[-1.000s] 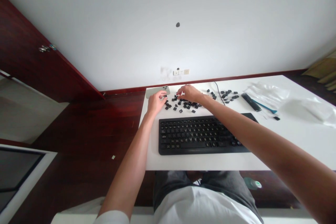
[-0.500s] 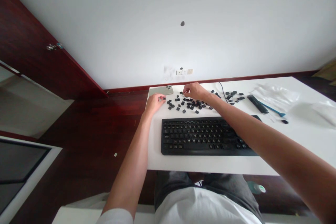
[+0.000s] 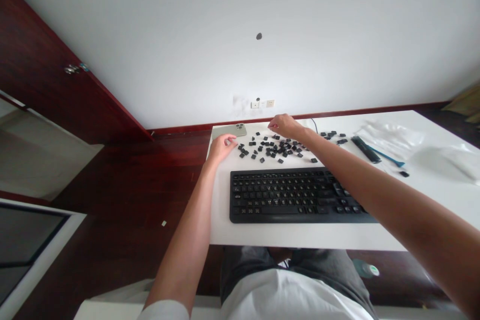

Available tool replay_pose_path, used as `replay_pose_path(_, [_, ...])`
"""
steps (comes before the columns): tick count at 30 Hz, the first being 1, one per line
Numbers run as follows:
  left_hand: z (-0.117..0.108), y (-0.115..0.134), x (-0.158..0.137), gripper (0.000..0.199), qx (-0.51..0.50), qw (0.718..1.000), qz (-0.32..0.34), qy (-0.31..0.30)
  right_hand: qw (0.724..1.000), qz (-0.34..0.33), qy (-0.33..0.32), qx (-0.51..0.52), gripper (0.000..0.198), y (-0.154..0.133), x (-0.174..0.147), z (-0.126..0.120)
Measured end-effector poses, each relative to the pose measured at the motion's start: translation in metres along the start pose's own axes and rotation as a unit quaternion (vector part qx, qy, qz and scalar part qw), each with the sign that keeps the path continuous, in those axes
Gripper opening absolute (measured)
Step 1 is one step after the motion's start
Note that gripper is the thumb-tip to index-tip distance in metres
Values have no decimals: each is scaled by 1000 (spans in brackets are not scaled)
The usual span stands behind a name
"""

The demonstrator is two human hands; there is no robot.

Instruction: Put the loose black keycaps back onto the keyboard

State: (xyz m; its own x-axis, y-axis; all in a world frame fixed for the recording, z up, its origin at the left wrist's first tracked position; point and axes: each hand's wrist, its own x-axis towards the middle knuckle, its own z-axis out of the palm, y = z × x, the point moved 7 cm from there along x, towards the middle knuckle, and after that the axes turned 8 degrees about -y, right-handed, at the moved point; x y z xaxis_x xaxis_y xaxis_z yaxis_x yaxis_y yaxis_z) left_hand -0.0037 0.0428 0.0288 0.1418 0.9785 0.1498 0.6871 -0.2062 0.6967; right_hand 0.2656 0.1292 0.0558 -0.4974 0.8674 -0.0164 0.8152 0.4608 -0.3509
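At the far left of the desk my left hand (image 3: 222, 146) is closed in a pinch beside the scattered black keycaps (image 3: 279, 149); I cannot make out what its fingertips hold. My right hand (image 3: 284, 126) hovers over the far side of the keycaps, its fingers curled together and their contents hidden. A black keyboard (image 3: 275, 216) lies in front of the keycaps, with my right forearm crossing above its right end. Some keycaps are hidden under that arm.
A phone (image 3: 240, 130) lies at the desk's far left corner. To the right are a dark tube-like item (image 3: 365, 149), a blue tool (image 3: 393, 160), a single keycap (image 3: 404, 174) and clear plastic bags (image 3: 390, 132). A cable (image 3: 314, 125) runs off the back edge.
My right hand has moved right and slightly back from the keycaps' left side. My left hand stays in place, but the black keycap seen at its fingertips is no longer visible.
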Motion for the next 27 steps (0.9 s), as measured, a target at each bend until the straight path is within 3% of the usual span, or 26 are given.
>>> replay_pose_path(5, [-1,-6,3,22,-21,1000,2,17,1000,11,3,15,25,0,3,0])
replay_pose_path(12, [-8,-22,8,36,-122,992,1,37,999,-20,-4,41,20,-21,1,3])
replay_pose_path(16, [-7,-26,8,36,-122,992,-11,40,998,-39,-4,50,29,-37,-2,8])
replay_pose_path(21, [-3,-27,9,34,-114,993,-18,32,997,-54,-17,50,16,-48,-2,9])
replay_pose_path(27, [-2,-27,8,32,-100,994,-17,28,996,-69,-51,31,22,-52,-4,14])
